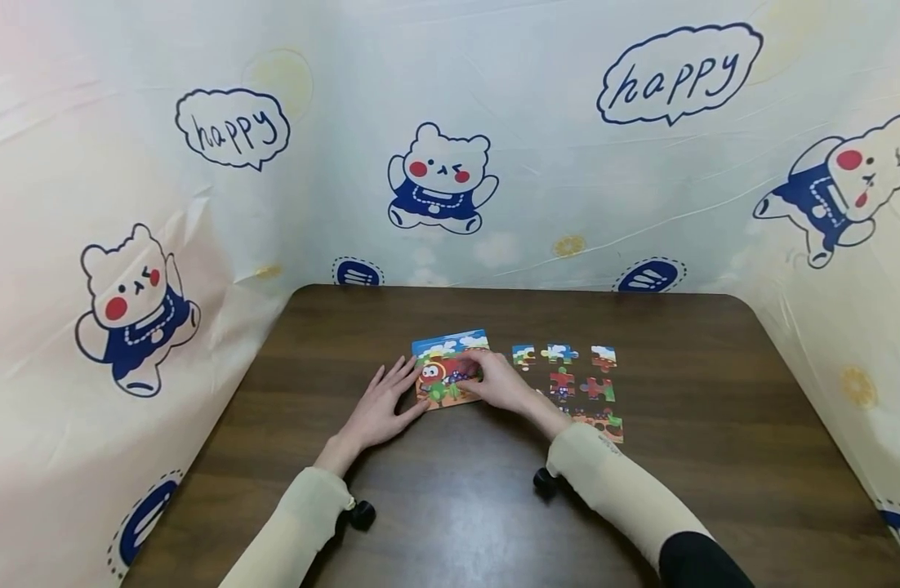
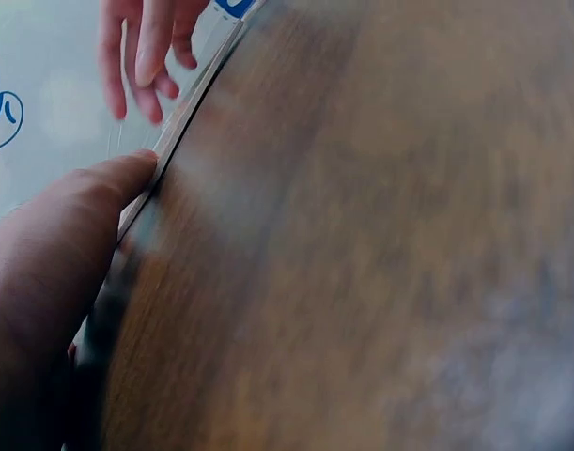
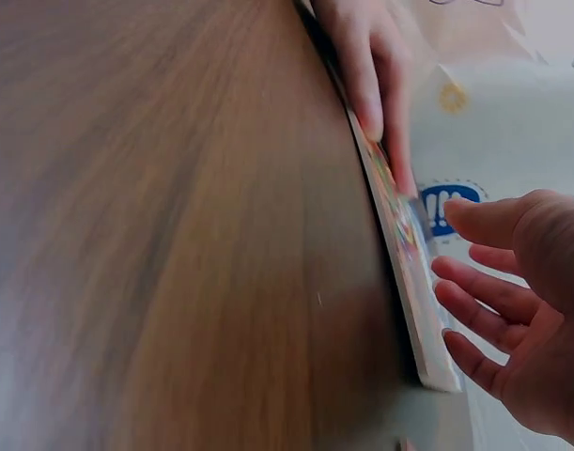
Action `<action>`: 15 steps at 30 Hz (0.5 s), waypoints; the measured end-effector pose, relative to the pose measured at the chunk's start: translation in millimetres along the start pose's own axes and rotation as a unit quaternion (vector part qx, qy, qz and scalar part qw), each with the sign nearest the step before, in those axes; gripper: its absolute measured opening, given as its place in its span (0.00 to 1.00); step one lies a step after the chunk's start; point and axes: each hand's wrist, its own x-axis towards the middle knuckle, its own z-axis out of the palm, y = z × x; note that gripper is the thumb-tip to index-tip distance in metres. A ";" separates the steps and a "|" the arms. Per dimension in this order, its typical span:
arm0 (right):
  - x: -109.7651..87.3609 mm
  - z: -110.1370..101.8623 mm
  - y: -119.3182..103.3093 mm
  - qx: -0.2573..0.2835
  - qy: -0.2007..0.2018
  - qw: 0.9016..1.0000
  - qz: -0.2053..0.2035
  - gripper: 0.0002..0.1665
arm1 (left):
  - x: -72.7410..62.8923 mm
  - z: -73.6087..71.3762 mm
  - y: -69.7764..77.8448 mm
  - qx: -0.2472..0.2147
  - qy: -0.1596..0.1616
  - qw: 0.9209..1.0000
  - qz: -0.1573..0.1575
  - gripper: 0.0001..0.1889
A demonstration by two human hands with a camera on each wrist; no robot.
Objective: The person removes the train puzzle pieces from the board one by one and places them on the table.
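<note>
A colourful picture puzzle board [image 1: 450, 345] lies flat on the brown table, showing blue sky, a red cartoon figure and green shapes. My left hand [image 1: 380, 408] rests at its left edge, fingers spread and thumb near the lower corner. Over the board's right part is my right hand [image 1: 501, 382], its fingers loosely bent. In the right wrist view there is a gap between that thumb and the fingers [image 3: 488, 287], with nothing seen in it. To the right lie several loose jigsaw pieces [image 1: 562, 384], some partly hidden by the right forearm.
The wooden table [image 1: 450, 506] has rounded far corners. A pale cloth [image 1: 332, 180] printed with bears and "happy" bubbles hangs around its back and sides. A row of joined or adjacent pieces [image 1: 613, 426] lies beside the right sleeve [image 1: 612, 465].
</note>
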 end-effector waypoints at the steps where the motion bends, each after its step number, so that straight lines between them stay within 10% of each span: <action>1: 2.9 3.9 -0.3 -0.002 -0.003 1.000 -0.004 0.25 | 0.1 1.1 0.1 -0.001 0.000 1.000 -0.001 0.42; 15: 15.9 28.4 1.1 0.056 0.010 0.998 0.010 0.25 | 1.0 10.8 -10.2 -0.004 0.015 1.000 -0.011 0.42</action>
